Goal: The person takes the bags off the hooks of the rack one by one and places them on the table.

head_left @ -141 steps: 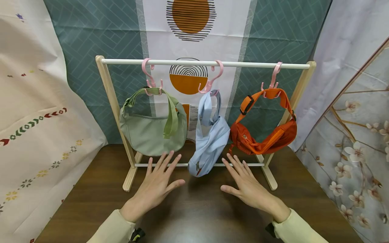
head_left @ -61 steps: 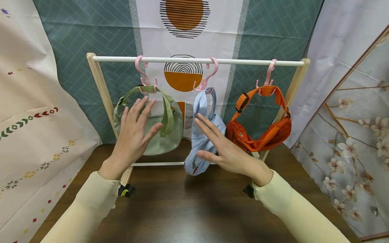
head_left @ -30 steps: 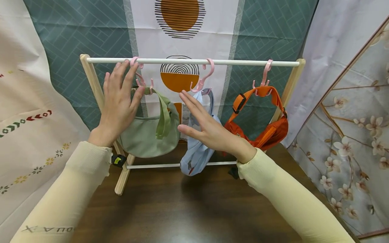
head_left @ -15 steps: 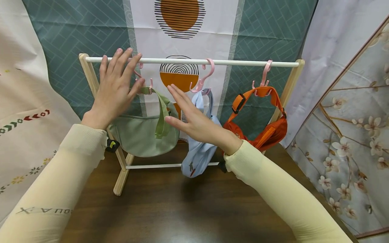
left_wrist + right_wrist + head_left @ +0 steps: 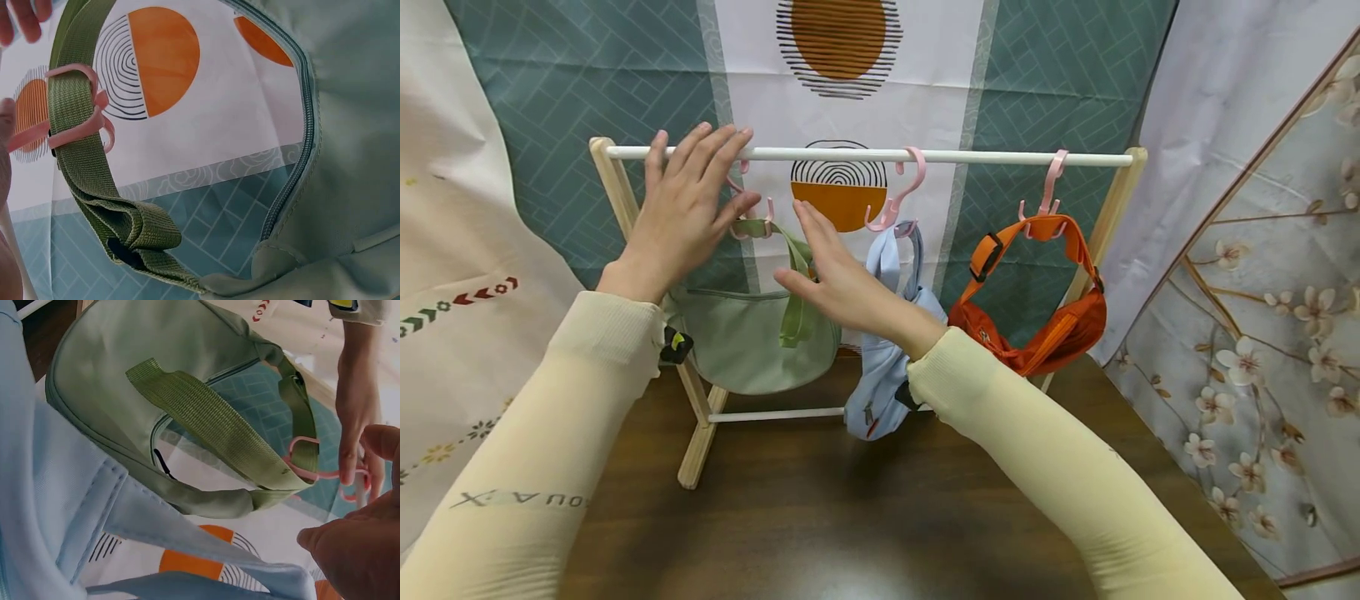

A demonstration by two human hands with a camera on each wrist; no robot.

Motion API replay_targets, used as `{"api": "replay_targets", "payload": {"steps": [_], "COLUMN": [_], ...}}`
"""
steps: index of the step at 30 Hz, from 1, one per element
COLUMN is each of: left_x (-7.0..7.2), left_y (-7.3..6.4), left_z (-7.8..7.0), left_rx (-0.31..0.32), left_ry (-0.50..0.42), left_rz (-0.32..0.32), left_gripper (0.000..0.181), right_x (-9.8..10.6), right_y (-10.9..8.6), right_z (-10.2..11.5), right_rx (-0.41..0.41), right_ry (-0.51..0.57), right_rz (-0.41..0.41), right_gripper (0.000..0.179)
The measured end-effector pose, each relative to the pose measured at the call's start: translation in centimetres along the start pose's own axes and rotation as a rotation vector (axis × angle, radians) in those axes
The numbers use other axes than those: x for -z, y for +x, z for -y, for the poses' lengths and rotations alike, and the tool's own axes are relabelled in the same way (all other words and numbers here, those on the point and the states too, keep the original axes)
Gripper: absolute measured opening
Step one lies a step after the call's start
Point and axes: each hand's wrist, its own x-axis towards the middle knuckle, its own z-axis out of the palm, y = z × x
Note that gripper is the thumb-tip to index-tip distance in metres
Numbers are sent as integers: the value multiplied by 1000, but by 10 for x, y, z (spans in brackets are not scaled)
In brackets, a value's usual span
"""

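My left hand point(image 5: 688, 196) is raised to the white rail point(image 5: 820, 155), its fingers extended over it and covering part of the pink hook point(image 5: 769, 217). From that hook hangs a sage green shoulder bag point(image 5: 752, 342) by its webbing strap point(image 5: 81, 144). Close to the strap, my right hand point(image 5: 842, 279) reaches across with straight fingers, thumb apart, holding nothing. It passes in front of a light blue bag point(image 5: 880, 375) on the middle hook point(image 5: 895, 200). In the right wrist view, the left hand point(image 5: 359, 412) has its fingertips right at the hook.
An orange waist bag point(image 5: 1037, 333) hangs from a third pink hook point(image 5: 1048, 192) at the rack's right end. The rack's wooden feet point(image 5: 700, 450) stand on a dark brown table point(image 5: 790, 517). Patterned cloths point(image 5: 1075, 108) enclose the back and sides.
Both hands have risen from low over the table. The left has moved up to the rail by the green bag's hook; the right has shifted left past the blue bag. The bags still hang.
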Motion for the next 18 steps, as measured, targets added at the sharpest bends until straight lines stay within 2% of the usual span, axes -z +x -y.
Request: {"api": "replay_targets", "payload": {"steps": [5,9,14,18], "left_x": [-3,-3,-3,0], "left_y": [1,3,5,6], "left_z": [1,1,0,-1], "left_rx": [-17,-4,29,51], "left_ry": [-22,-54,-84,-100], "left_rz": [-35,-53,-67,-74], "left_gripper": [62,58,55,54], "right_x": [-3,-8,-15,-19], "right_y": [13,23,35,45], "right_z": [-1,-4,-8,-12], "right_rx": [-64,-112,-162,-173], "right_ry": [-62,-85,-125,-125], "right_rz": [-6,-7,-11,-49], "right_gripper": [88,87,74,63]}}
